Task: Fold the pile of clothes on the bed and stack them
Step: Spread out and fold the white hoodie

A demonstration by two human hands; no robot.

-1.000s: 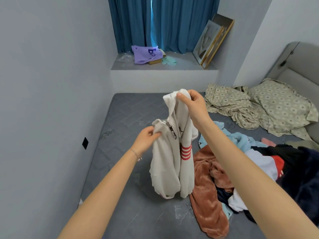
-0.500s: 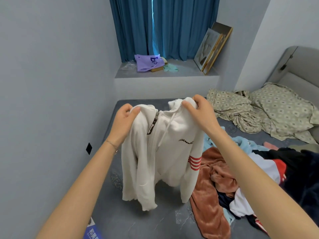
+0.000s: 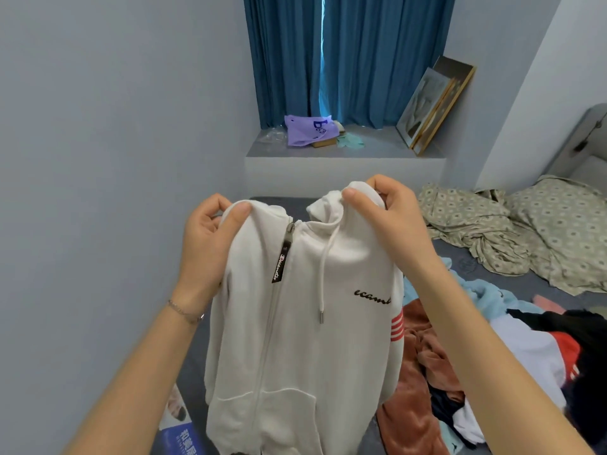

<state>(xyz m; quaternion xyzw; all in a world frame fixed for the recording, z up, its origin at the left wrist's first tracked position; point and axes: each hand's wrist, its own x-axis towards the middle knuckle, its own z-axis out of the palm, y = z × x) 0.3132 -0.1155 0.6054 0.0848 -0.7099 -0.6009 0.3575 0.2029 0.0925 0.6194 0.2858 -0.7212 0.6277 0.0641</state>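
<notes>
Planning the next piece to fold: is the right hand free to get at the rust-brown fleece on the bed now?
Probably not yet: the right hand grips the white hoodie at its shoulder. The rust-brown fleece lies uncovered just below it, so reach looks easy after letting go.

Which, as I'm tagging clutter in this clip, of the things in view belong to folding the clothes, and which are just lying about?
Job in hand: white hoodie, gripped near the shoulders by the left hand and right hand; pile of clothes on the bed.

Lying about: purple bag and framed pictures on the window ledge; patterned bedding; blue booklet.
</notes>
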